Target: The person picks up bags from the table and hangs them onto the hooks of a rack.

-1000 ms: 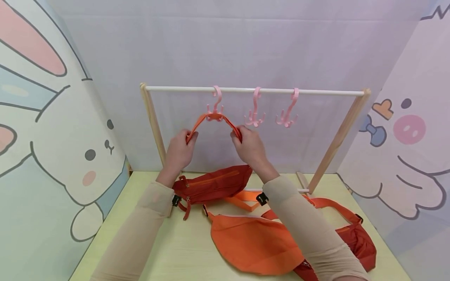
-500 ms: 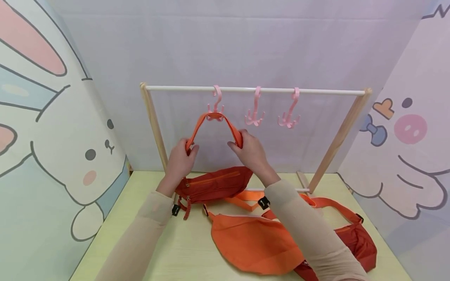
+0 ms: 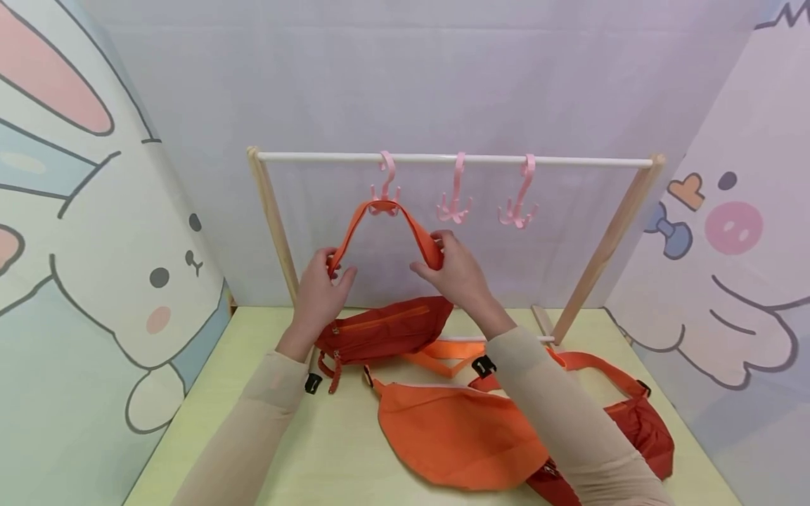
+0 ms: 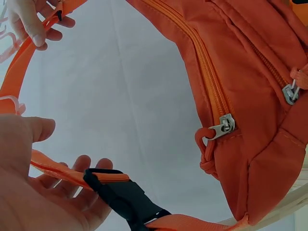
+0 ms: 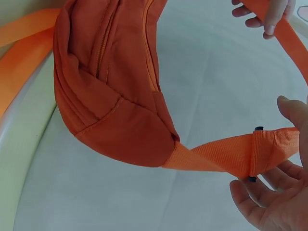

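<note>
A dark red waist bag [image 3: 386, 330] hangs by its orange strap [image 3: 382, 204], which loops over the leftmost pink hook [image 3: 388, 172]. My left hand [image 3: 319, 292] is at the strap's left side; in the left wrist view the strap lies across its loose fingers, thumb apart, beside a black buckle [image 4: 125, 192]. At the right side is my right hand [image 3: 462, 277], its fingers behind the strap near a slider [image 5: 255, 153] in the right wrist view, thumb lifted away. Whether the bag's underside touches the table is unclear.
Two more pink hooks [image 3: 454, 190] hang from the white rail [image 3: 569, 161] of a wooden-legged rack [image 3: 607, 246]. On the table [image 3: 304, 450] lie an orange waist bag [image 3: 462, 436] and another dark red one [image 3: 645, 436], partly behind my right forearm. Printed panels stand on both sides.
Both hands have slid down and slightly outward along the strap, and their grip on it has loosened. The strap stays over the hook.
</note>
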The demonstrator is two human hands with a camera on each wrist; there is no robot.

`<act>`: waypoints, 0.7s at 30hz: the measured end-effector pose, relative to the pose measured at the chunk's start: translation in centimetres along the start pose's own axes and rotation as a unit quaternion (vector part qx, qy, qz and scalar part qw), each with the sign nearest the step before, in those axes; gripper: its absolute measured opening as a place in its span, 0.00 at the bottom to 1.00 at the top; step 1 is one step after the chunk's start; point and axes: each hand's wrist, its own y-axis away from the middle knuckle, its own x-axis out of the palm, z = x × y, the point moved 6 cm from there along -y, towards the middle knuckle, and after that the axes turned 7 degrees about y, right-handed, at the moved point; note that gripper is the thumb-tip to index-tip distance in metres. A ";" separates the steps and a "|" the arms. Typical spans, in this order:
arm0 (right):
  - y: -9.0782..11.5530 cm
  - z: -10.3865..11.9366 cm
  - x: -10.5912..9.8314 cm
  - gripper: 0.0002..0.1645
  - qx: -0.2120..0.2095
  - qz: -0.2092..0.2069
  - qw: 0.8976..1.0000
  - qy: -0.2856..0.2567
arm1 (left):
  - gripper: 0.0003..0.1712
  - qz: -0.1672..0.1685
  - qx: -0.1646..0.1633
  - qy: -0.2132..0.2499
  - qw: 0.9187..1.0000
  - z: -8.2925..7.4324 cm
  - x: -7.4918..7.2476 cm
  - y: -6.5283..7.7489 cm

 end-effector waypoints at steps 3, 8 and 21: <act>0.3 -0.2 -0.3 0.45 -0.003 0.013 1.000 -0.006 | 0.34 -0.007 0.004 0.001 1.000 0.0 -0.3 0.2; 1.4 -1.0 -0.8 0.49 0.000 0.032 0.999 -0.005 | 0.38 -0.028 0.019 0.010 0.999 -0.2 -1.0 0.7; 4.4 -3.6 -2.6 0.52 0.018 0.064 0.998 0.022 | 0.39 -0.072 0.084 -0.013 0.994 -1.4 -2.1 2.1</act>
